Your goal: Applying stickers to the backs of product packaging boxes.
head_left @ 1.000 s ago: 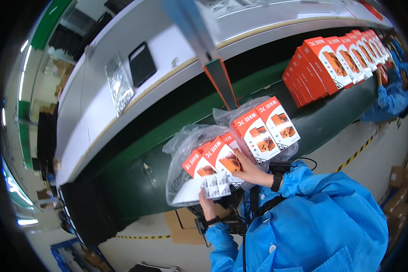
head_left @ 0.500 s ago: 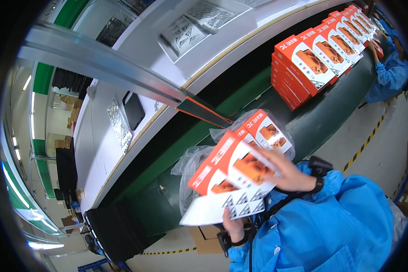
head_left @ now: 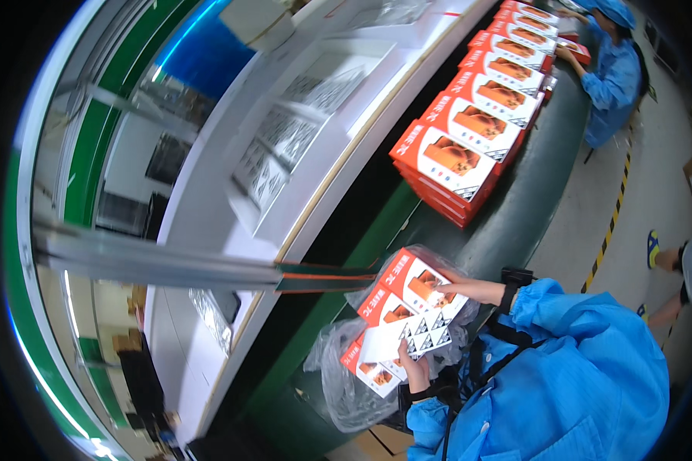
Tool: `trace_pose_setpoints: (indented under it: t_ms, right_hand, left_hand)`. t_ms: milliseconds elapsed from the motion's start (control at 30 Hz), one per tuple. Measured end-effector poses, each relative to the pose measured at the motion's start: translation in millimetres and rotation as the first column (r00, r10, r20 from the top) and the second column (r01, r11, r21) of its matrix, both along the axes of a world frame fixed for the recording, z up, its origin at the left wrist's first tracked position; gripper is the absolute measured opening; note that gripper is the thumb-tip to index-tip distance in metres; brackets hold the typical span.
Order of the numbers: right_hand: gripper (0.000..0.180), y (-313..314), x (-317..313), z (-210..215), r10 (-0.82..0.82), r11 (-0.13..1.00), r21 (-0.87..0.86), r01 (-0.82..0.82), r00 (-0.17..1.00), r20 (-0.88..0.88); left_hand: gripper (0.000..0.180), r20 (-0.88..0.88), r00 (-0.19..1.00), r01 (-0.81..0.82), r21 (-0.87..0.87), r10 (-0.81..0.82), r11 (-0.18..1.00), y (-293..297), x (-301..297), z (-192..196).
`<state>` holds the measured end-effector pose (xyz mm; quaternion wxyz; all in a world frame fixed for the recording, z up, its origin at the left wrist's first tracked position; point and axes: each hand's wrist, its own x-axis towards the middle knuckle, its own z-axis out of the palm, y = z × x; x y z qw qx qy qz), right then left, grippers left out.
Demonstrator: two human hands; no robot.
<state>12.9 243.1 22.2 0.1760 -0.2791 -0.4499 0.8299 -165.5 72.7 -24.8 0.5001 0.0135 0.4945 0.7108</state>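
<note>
My left hand (head_left: 415, 370) is closed on the lower edge of a white sheet of black triangular stickers (head_left: 427, 338), its left part blank. Under and around the sheet lie several orange-and-white boxes with a picture of an orange device, among them an upper box (head_left: 417, 278) and a lower box (head_left: 375, 375). Clear plastic bag film (head_left: 338, 384) surrounds these boxes. My right hand (head_left: 469, 287) reaches over the upper box's right side, fingers drawn together at its face; anything pinched there is too small to make out.
A long row of stacked matching boxes (head_left: 457, 161) stands on the dark green conveyor belt (head_left: 542, 192). Left of it, a white bench holds a tray (head_left: 327, 127) of sticker sheets. A metal post (head_left: 169, 261) crosses the bench. At the far right a co-worker in blue (head_left: 615, 73) handles a box.
The view has turned, so the box row and bench sit differently. My right hand, smeared before, now shows at the upper box. The sticker sheet stays in my left hand.
</note>
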Motion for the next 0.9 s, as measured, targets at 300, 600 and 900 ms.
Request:
trace_pose_setpoints:
  t_ms: [300, 600, 900]
  right_hand:
    - [0.086, -3.7, 49.0, 18.1, 0.095, 0.988, 0.133, -0.08, 0.99, -0.108]
    - [0.085, 49.9, 245.4, 37.9, 0.016, 0.997, -0.071, -0.008, 0.993, 0.116]
    - [0.061, 124.0, 313.9, -51.5, -0.16, 0.981, -0.094, 0.168, 0.983, 0.091]
  left_hand:
    - [0.062, -0.117, 0.992, -0.055, -0.029, 0.051, 0.998, -31.1, 83.5, 70.4]
    - [0.05, 0.032, 0.963, 0.268, -0.24, -0.268, 0.933, 43.8, 221.8, 75.4]
    - [0.041, 0.085, 0.885, 0.465, -0.168, -0.457, 0.869, 143.9, 283.4, -76.4]
